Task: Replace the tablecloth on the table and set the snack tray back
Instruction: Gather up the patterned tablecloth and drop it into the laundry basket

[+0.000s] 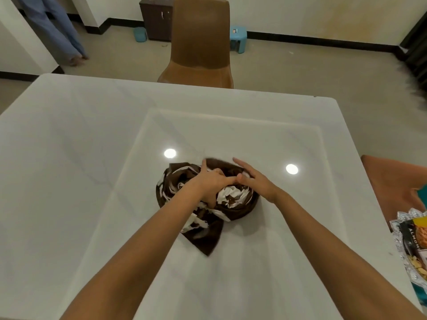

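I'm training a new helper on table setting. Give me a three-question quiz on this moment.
1. True or false: the brown-and-white cloth is spread flat over the table.
2. Which hand grips into the cloth: A) left hand, B) right hand?
3. Fill in: the snack tray sits at the table's ____ edge.

Key: 1 false, it lies bunched in a heap. 2 A; the right hand rests on it with fingers extended. 3 right.

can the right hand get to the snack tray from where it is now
Probably yes. The right hand rests open on the bundled tablecloth, and only bare table shows between it and the snack tray at the right edge, on that hand's own side.
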`<state>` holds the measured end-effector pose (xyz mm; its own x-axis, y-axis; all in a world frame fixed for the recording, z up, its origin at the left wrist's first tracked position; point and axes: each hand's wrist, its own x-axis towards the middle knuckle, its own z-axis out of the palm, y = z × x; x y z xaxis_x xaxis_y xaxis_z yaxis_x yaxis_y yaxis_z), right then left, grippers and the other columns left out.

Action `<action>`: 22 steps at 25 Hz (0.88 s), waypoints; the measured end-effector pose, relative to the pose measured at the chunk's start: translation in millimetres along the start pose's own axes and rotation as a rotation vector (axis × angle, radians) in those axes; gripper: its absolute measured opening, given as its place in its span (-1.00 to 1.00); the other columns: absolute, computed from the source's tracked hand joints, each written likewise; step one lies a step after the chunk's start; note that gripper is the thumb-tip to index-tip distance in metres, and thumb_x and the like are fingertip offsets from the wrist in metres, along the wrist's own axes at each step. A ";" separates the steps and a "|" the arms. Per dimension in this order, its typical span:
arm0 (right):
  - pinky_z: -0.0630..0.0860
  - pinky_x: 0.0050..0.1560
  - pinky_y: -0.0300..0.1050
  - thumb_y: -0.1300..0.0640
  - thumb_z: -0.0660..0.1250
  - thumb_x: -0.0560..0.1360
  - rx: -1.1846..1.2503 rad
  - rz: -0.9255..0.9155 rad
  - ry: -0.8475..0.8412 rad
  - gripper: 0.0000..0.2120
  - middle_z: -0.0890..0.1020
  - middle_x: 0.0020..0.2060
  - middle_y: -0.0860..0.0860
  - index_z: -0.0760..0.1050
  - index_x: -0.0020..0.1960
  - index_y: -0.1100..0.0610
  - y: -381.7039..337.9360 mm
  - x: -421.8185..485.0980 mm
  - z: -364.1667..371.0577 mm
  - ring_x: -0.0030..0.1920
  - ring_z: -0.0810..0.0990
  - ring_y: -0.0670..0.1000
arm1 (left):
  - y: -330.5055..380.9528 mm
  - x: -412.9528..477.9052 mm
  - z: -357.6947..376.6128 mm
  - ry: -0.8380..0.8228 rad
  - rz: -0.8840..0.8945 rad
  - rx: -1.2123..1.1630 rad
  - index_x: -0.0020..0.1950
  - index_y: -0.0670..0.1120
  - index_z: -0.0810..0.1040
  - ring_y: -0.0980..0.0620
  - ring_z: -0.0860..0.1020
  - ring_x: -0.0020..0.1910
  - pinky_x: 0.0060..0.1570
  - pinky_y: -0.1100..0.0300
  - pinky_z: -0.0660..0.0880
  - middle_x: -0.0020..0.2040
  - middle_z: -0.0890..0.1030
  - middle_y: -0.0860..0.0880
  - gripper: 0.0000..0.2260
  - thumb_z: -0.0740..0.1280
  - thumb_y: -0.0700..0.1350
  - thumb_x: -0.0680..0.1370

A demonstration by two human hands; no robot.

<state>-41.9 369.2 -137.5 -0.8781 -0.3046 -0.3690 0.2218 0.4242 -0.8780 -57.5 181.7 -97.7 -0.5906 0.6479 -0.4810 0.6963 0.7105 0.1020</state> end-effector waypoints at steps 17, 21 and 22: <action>0.46 0.22 -0.01 0.11 0.30 0.52 0.003 0.027 0.040 -0.60 0.57 0.12 -0.05 0.35 0.32 -0.11 9.3 -40.0 21.5 0.12 0.55 -0.02 | 47.7 -6.3 42.1 0.564 -1.151 -1.545 0.56 -0.01 -0.07 -0.23 0.36 0.32 0.30 -0.07 0.38 0.41 0.23 -0.22 -0.22 0.36 -0.16 0.49; 0.50 0.10 0.00 0.00 0.29 0.46 -0.024 0.035 0.081 -0.66 0.56 0.01 -0.02 0.34 0.21 -0.06 16.7 -67.9 11.1 0.02 0.56 0.00 | 74.6 3.7 38.9 0.731 -0.917 -1.863 0.52 0.04 0.11 -0.16 0.46 0.24 0.26 -0.10 0.44 0.36 0.42 -0.13 -0.44 0.19 -0.11 0.54; 0.50 0.09 -0.02 0.00 0.29 0.46 -0.028 0.030 0.092 -0.64 0.55 0.01 0.00 0.31 0.23 -0.03 20.5 -76.4 10.1 0.02 0.56 0.00 | 83.9 5.7 36.8 0.727 -0.872 -1.978 0.52 0.08 0.11 -0.15 0.46 0.24 0.27 -0.13 0.42 0.37 0.42 -0.12 -0.44 0.16 -0.01 0.52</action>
<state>34.0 392.5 -130.4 -0.9067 -0.2123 -0.3644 0.2379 0.4561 -0.8575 12.6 234.8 -124.0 -0.7438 -0.2320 -0.6268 -0.5888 -0.2163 0.7788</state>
